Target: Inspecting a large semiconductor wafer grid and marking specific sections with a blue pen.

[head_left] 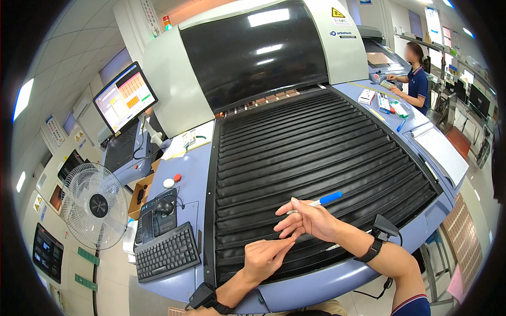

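My right hand [316, 221] holds a pen [330, 198] with a blue cap and a pale barrel between thumb and forefinger, its capped end pointing right. The other fingers of that hand are loosely curled. Just below and to the left, my left hand [262, 259] is closed in a pinch, and its fingertips meet the right hand's lower fingers. Whatever the pinch holds, if anything, cannot be made out. Both hands are over the black pleated cover [295, 158] of a large machine. A slim pen-like thing [333, 247] lies on the cover beside my right wrist.
At left are a keyboard [167, 253], a mouse [164, 206], red and white buttons [177, 177], a monitor [125, 97] and a fan [98, 205]. Small boxes [366, 96] and a paper sheet [440, 152] lie on the right ledge. A person [416, 79] works at the far right.
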Demonstrator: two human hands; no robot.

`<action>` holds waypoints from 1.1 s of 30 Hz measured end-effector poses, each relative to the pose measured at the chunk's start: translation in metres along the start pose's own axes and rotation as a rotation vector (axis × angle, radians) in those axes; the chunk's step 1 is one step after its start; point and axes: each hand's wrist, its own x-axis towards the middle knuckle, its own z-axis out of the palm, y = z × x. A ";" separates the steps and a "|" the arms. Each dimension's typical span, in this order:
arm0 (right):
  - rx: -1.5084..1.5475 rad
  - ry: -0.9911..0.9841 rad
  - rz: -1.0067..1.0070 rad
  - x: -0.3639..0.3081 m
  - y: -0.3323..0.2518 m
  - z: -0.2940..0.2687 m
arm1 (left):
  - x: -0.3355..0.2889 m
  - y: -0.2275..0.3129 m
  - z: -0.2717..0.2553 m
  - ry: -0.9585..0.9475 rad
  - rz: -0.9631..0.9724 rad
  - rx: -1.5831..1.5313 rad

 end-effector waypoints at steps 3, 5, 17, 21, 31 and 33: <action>0.009 0.002 -0.006 0.000 -0.001 0.000 | 0.001 0.000 -0.001 0.006 -0.012 0.002; 0.016 0.008 -0.006 0.000 -0.002 -0.001 | 0.006 0.003 -0.004 0.026 0.019 0.012; -1.013 0.680 -0.563 -0.011 -0.034 -0.043 | 0.019 -0.054 -0.062 -0.005 -0.530 0.453; -1.290 0.700 -0.604 -0.003 -0.022 -0.060 | 0.006 -0.072 -0.071 -0.114 -0.593 0.648; -1.462 0.434 -0.183 -0.011 -0.023 -0.060 | 0.015 -0.068 -0.068 -0.030 -0.816 0.468; -1.478 0.422 -0.167 -0.010 -0.023 -0.055 | 0.021 -0.075 -0.078 0.277 -0.887 0.043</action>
